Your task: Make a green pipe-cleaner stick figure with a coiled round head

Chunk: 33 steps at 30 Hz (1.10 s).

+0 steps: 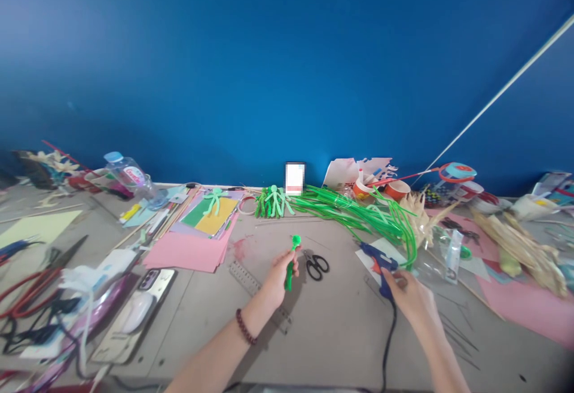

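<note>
My left hand (281, 272) is closed around a small bright green fuzzy pipe cleaner piece (289, 274). Its curled round top stands above my fingers and its straight strands hang below. My right hand (407, 297) has its fingers bent at the handle of a blue hot glue gun (375, 256), whose nozzle points to the upper left over a white sheet (391, 248). Black-handled scissors (317, 266) lie just right of my left hand. A clear ruler (244, 276) passes partly under my left wrist.
Long green pipe cleaners (359, 213) spread along the back, beside finished-looking green figures (274, 200). Pink sheets (188, 252) and a phone (134, 315) lie on the left. A black cord (389, 345) trails from the glue gun toward the front edge. Dried husks (522, 249) lie on the right.
</note>
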{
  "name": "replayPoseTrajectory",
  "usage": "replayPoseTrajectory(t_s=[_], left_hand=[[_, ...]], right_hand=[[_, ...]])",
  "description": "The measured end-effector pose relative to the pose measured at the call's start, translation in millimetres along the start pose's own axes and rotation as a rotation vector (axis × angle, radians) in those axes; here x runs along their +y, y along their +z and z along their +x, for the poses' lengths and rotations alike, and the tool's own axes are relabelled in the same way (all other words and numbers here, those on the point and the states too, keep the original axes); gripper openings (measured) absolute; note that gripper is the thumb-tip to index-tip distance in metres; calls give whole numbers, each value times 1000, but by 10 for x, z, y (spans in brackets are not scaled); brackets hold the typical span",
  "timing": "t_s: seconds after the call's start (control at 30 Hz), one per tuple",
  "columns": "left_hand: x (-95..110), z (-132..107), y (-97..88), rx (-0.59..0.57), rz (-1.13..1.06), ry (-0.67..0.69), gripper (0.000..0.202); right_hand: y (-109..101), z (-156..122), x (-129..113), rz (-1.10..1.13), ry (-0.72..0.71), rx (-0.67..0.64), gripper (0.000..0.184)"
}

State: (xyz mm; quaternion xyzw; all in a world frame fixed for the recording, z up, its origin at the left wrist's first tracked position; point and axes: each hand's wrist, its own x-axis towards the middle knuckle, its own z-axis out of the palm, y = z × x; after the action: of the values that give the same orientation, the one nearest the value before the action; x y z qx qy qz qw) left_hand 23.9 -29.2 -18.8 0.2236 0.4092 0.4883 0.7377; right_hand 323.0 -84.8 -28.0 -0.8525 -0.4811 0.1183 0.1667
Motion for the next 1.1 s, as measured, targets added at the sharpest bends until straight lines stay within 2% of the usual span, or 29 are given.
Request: replayPoseTrajectory(t_s=[0.13, 0.3, 0.4, 0.47, 0.67, 0.77, 0.87, 1.0, 1.1], left_hand=[[59, -14, 29, -36, -99, -42, 35], [51, -8, 16, -52, -95, -3, 40], [38, -3, 14, -10, -109, 10, 48], [38, 1, 18, 21, -104, 17, 46], [25, 5, -2, 13, 31, 68, 33], [14, 4, -22, 57, 66, 80, 29], [20, -2, -24, 110, 67, 68, 26], [41, -16, -12, 136, 24, 46, 26], [50, -25, -15, 119, 16, 53, 27]], right_hand=[[-31, 28, -57, 32, 14, -34, 42], [-129, 9, -166, 267, 212, -233, 42], [-158, -3, -191, 361, 269, -219, 40], [-164, -11, -186, 428, 286, -209, 41], [-111, -51, -118, 914, 323, -245, 38], [-63, -92, -117, 1083, 293, -263, 36], [-34, -163, -219, 1189, 285, -347, 33], [-35, -281, -484, 1319, 142, -536, 29], [-31, -358, -661, 1257, -4, -536, 29]])
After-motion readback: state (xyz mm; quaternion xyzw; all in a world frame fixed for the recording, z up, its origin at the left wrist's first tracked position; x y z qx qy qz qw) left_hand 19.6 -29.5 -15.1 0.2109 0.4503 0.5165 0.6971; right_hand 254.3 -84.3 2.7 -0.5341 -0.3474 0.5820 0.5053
